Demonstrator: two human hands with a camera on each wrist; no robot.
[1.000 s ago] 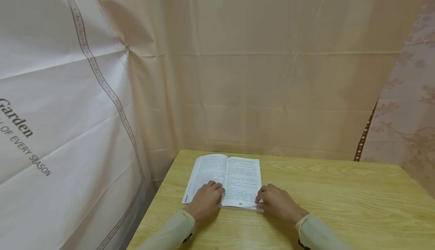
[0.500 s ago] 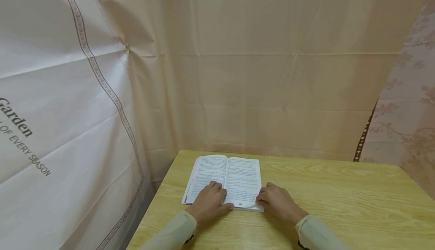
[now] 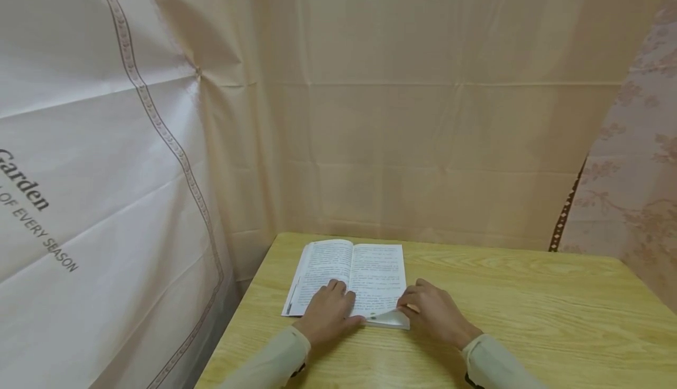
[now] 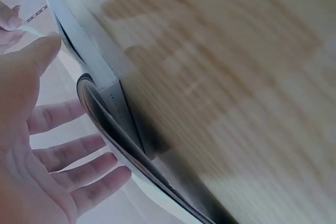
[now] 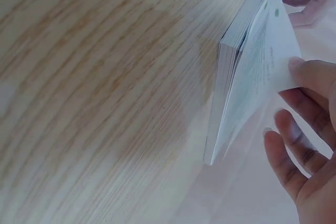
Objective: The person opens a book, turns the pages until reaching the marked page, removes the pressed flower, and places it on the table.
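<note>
An open book [image 3: 376, 271] with printed white pages lies near the table's left end in the head view. My left hand [image 3: 327, 314] rests on the lower part of its left page, fingers extended and thumb reaching to the bottom edge of the right side. In the left wrist view that hand [image 4: 37, 150] shows its fingers against the book [image 4: 118, 98]. My right hand [image 3: 435, 314] is at the lower right corner. Its thumb and index finger pinch a page [image 5: 275, 56], lifted off the thicker stack beneath. The other fingers curve loosely below, as the right wrist view shows.
The wooden table [image 3: 508, 301] extends to the right of the book. A beige curtain [image 3: 423, 113] hangs behind it. A white printed cloth [image 3: 106, 201] hangs on the left, and a floral cloth [image 3: 629, 171] on the right.
The left thumb has spread rightward onto the bottom of the right page. The right hand has lifted the page's lower corner, which now curls up off the stack.
</note>
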